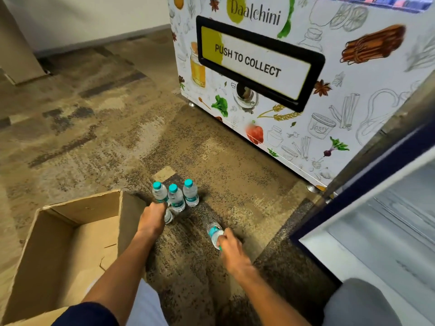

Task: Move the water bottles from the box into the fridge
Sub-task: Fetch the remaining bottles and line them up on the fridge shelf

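Observation:
Three small clear water bottles with teal caps (176, 197) stand upright together on the carpet just past the cardboard box (58, 243). My left hand (153, 217) is curled over a fourth bottle (168, 216), most of it hidden under the hand. My right hand (229, 245) grips another bottle (213, 232) by its cap end, tilted with its base pointing away from me. What I can see of the box is empty. The open fridge (388, 231) is at the right, its pale interior showing.
A white vending machine (259, 90) with a "PUSH TO COLLECT" flap stands ahead on the right. The fridge's dark-edged door frame (353, 180) runs diagonally beside it. Patterned brown carpet (94, 137) covers the floor. My knee (357, 302) is at the bottom right.

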### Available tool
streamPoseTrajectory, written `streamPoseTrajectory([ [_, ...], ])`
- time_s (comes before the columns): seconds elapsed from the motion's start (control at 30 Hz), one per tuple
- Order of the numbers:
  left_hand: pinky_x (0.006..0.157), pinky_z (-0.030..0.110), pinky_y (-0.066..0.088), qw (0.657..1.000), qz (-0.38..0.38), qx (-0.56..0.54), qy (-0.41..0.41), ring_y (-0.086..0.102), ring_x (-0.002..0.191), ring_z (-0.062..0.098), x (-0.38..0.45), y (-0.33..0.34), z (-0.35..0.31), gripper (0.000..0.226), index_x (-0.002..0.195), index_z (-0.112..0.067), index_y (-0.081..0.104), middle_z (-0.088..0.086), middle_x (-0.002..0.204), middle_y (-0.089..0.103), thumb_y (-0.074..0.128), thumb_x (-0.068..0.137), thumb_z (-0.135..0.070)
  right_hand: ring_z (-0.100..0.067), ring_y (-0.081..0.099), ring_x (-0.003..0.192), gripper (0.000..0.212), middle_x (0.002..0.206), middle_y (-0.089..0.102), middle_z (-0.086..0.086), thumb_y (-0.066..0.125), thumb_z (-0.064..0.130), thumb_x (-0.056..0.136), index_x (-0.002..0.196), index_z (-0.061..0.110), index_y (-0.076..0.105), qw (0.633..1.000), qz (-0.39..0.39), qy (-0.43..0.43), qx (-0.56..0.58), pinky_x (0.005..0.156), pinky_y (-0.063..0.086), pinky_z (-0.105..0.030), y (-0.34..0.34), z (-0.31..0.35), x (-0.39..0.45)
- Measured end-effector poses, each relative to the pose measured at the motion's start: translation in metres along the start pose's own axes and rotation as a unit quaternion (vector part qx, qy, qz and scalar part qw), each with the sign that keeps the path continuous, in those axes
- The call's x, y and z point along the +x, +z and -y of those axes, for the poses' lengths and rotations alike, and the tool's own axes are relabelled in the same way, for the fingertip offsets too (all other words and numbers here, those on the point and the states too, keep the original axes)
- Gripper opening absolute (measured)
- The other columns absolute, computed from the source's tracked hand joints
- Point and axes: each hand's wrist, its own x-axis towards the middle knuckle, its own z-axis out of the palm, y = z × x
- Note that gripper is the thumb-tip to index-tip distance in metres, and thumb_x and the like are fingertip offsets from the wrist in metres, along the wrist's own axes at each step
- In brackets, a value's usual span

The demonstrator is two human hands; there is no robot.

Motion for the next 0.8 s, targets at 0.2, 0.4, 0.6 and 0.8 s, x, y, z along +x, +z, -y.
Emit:
streamPoseTrajectory([
  [0.2,0.070,0.040,0.046,0.995,0.042,0.032,0.080,0.062,0.094,0.035,-0.019,-0.002,-0.032,0.011,0.093,-0.007,0.058,0.017,0.099,0.065,0.057,0.083,-0.004,-0.017,0.053,0.104,0.039,0.127,0.045,-0.004,0.063,0.001,0.089,0.123,0.015,0.049,0.998,0.009,0.054,0.015,0.089,0.051,-0.024,-0.033,-0.003,-0.016],
  [0.4,0.072,0.043,0.051,0.975,0.046,0.090,0.196,0.063,0.096,0.035,-0.036,-0.030,-0.081,0.033,0.120,-0.013,0.048,0.016,0.106,0.065,0.054,0.088,-0.013,-0.013,0.054,0.100,0.032,0.115,0.053,-0.001,0.075,0.005,0.082,0.110,0.015,0.064,0.995,0.047,0.087,0.027,0.083,0.047,-0.020,-0.081,-0.026,-0.034],
  [0.6,0.070,0.040,0.054,0.933,0.013,0.063,0.355,0.062,0.084,0.029,-0.054,-0.066,-0.137,0.043,0.123,-0.019,0.030,0.011,0.095,0.063,0.057,0.090,-0.019,-0.013,0.059,0.098,0.027,0.115,0.066,-0.004,0.079,0.010,0.080,0.105,0.014,0.070,0.992,0.085,0.093,0.016,0.069,0.046,-0.014,-0.144,-0.053,-0.066],
  [0.8,0.064,0.040,0.048,0.882,-0.009,0.059,0.467,0.061,0.080,0.031,-0.077,-0.101,-0.208,0.051,0.125,-0.019,0.029,0.010,0.090,0.062,0.062,0.086,-0.023,-0.018,0.067,0.096,0.036,0.110,0.071,-0.005,0.084,0.013,0.076,0.109,0.015,0.073,0.996,0.085,0.037,-0.020,0.078,0.057,-0.027,-0.223,-0.075,-0.105],
])
